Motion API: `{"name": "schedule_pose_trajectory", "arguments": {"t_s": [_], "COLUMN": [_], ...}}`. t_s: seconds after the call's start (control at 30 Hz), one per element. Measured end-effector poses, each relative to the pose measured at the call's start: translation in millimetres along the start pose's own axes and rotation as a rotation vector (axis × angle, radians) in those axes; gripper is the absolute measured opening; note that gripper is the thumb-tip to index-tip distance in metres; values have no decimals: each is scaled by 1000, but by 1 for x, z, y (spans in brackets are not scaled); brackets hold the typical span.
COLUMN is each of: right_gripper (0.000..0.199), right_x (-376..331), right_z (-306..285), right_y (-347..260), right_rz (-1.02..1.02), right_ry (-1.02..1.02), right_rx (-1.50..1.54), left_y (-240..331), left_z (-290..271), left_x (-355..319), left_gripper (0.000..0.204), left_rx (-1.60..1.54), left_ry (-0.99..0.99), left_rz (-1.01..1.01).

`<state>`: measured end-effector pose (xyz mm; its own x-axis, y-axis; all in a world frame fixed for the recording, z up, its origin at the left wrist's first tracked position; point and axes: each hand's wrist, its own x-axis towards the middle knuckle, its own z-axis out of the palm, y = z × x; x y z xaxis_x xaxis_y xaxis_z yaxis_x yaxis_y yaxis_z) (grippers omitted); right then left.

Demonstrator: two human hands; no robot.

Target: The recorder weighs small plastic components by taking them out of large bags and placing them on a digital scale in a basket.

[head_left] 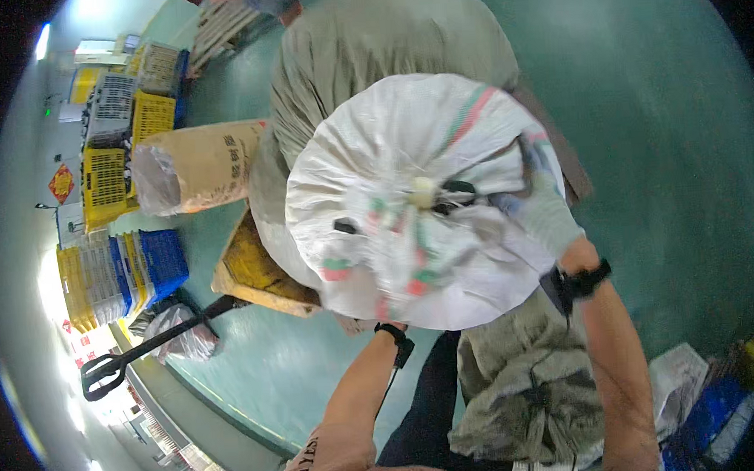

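Note:
A full white woven sack (pixel 347 143) with red and green stripes fills the middle, its gathered mouth facing up. My right hand (pixel 546 214), in a pale glove, grips the sack's right side; motion smears its fingers. My left hand is hidden under the sack's near edge, and only the left wrist with its black band (pixel 392 330) shows. Behind and beneath the white sack bulges a large grey-green sack (pixel 392 30). Close by my legs on the right rests another grey-green sack (pixel 530 389), tied at the top.
A brown paper sack (pixel 203 166) stands at the left. Below it are a worn yellow pallet-truck body (pixel 264 271) and its black handle (pixel 157 342). Crates (pixel 161 264) are stacked along the left wall. Another person's arm (pixel 291 12) shows at the top beside a pallet (pixel 221 30).

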<state>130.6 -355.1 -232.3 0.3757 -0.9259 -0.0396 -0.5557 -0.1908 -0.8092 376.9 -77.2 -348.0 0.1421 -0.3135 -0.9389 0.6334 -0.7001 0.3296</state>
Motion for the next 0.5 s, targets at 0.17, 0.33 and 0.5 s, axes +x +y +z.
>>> {"name": "schedule_pose_trajectory", "arguments": {"t_s": [0.17,0.33,0.5], "right_gripper": [89,86,61], "right_x": [-9,-11,-26], "right_z": [-8,-20,-41], "right_y": [41,38,39], "right_rz": [241,117,361], "right_ry": [51,88,76], "right_rx": [-61,-77,247], "left_y": [-23,19,66], "left_z": [-22,-42,-17], "left_x": [-17,-85,-130], "left_gripper": [47,38,43], "left_rx": [14,165,231], "left_ry": [42,331,324], "left_rz": [-73,356,952]}}
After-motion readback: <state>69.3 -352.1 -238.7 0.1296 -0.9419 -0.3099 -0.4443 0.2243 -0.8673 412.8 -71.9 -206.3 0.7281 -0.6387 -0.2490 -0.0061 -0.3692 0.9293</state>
